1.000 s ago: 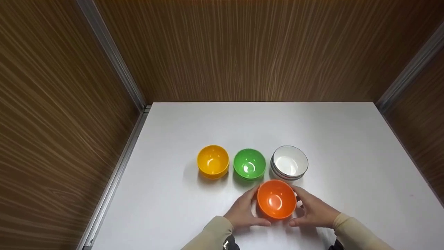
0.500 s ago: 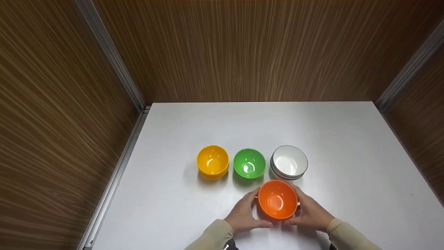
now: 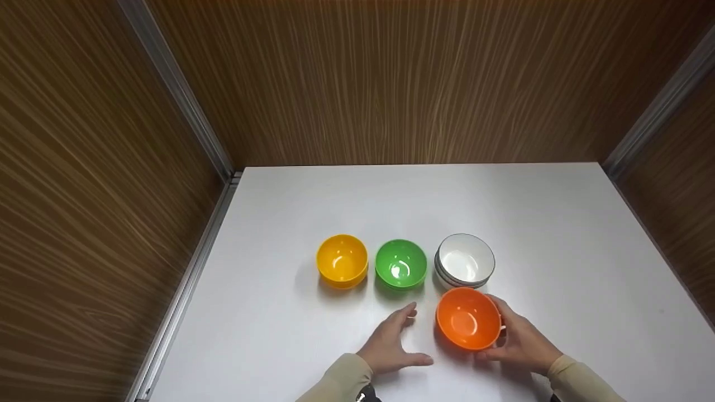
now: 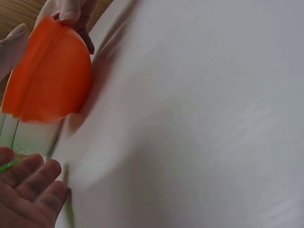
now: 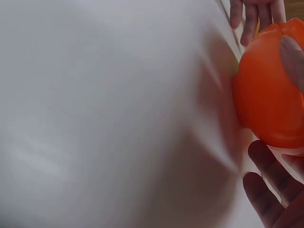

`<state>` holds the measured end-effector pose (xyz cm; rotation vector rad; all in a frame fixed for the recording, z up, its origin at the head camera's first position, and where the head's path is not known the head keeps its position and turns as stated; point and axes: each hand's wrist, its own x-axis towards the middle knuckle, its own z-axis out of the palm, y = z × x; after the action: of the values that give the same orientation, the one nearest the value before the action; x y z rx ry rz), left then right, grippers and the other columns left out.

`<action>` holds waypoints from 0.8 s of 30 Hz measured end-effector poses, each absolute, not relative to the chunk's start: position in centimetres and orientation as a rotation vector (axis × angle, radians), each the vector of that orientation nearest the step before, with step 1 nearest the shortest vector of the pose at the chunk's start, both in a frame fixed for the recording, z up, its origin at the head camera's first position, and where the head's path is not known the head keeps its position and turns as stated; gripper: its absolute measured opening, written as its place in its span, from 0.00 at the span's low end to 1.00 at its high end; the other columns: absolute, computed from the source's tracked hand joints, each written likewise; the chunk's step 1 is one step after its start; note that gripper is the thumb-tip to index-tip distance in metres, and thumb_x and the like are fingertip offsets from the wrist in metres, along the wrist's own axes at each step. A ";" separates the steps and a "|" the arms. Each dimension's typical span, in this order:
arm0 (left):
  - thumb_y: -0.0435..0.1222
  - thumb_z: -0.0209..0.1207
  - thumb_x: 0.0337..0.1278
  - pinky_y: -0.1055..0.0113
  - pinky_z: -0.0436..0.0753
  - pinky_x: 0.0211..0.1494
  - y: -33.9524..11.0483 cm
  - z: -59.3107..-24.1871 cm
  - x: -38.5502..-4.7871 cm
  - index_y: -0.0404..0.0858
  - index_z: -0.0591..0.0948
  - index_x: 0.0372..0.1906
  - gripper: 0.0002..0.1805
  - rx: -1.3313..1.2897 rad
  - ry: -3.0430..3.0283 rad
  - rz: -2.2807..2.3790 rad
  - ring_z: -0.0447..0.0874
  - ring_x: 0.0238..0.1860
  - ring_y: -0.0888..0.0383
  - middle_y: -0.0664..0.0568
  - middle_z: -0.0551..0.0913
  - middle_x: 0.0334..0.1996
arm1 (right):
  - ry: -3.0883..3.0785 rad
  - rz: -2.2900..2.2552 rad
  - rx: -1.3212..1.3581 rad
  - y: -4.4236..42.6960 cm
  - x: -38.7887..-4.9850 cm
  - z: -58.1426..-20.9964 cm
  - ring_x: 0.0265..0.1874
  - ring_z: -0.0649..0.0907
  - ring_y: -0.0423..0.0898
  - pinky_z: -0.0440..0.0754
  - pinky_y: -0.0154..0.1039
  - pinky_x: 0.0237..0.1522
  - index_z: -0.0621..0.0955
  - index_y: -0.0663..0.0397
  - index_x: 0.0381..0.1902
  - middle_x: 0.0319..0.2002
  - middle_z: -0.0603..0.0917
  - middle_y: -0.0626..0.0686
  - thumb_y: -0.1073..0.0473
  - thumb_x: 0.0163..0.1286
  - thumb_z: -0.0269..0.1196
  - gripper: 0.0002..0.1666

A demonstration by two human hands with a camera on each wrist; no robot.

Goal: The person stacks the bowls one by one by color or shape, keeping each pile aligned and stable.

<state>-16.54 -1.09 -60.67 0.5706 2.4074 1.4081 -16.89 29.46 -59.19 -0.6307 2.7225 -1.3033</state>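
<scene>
In the head view my right hand point(image 3: 519, 343) holds an orange bowl point(image 3: 468, 319) by its right side, thumb at the front and fingers behind. A second rim line below the bowl's point(image 4: 59, 71) edge shows in the left wrist view, so it may be nested bowls. The right wrist view has the thumb point(image 5: 293, 59) against the bowl's wall. My left hand point(image 3: 388, 346) is apart from the bowl, to its left, thumb and fingers spread with nothing between them. Whether the bowl touches the table is hard to tell.
Behind the hands stand a yellow bowl stack point(image 3: 342, 261), a green bowl stack point(image 3: 401, 264) and a white bowl stack point(image 3: 466, 259) in a row on the white table point(image 3: 268, 324). The white stack is just behind the orange bowl. Wood-grain panels point(image 3: 391, 84) enclose the table.
The orange bowl has moved right with my right hand, from between both hands. My left hand has let go of it and stayed nearly in place. The other bowls have not moved.
</scene>
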 end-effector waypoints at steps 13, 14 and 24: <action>0.56 0.69 0.45 0.61 0.69 0.67 -4.5 -59.9 -16.5 0.42 0.67 0.69 0.46 0.606 2.522 1.343 0.71 0.62 0.59 0.55 0.73 0.62 | 2.767 -1.219 -0.298 35.4 -17.6 -58.8 0.47 0.81 0.52 0.83 0.33 0.41 0.57 0.52 0.73 0.62 0.74 0.57 0.46 0.36 0.81 0.69; 0.56 0.69 0.45 0.61 0.69 0.67 -4.9 -59.9 -16.4 0.42 0.68 0.68 0.45 0.607 2.534 1.338 0.71 0.61 0.59 0.55 0.74 0.61 | 2.777 -1.202 -0.281 35.8 -17.8 -58.9 0.47 0.81 0.53 0.83 0.33 0.42 0.55 0.53 0.73 0.62 0.73 0.59 0.46 0.37 0.81 0.69; 0.53 0.69 0.47 0.56 0.70 0.67 -7.8 -59.8 -16.7 0.42 0.72 0.65 0.40 0.516 2.607 1.336 0.72 0.60 0.56 0.55 0.76 0.59 | 2.804 -1.165 -0.116 39.2 -20.2 -58.4 0.51 0.76 0.63 0.79 0.62 0.49 0.47 0.57 0.75 0.65 0.66 0.67 0.44 0.45 0.77 0.71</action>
<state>-16.71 -7.76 -59.84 0.5161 2.6069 1.3361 -20.19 39.19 -58.42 -0.1158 2.8037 -1.1654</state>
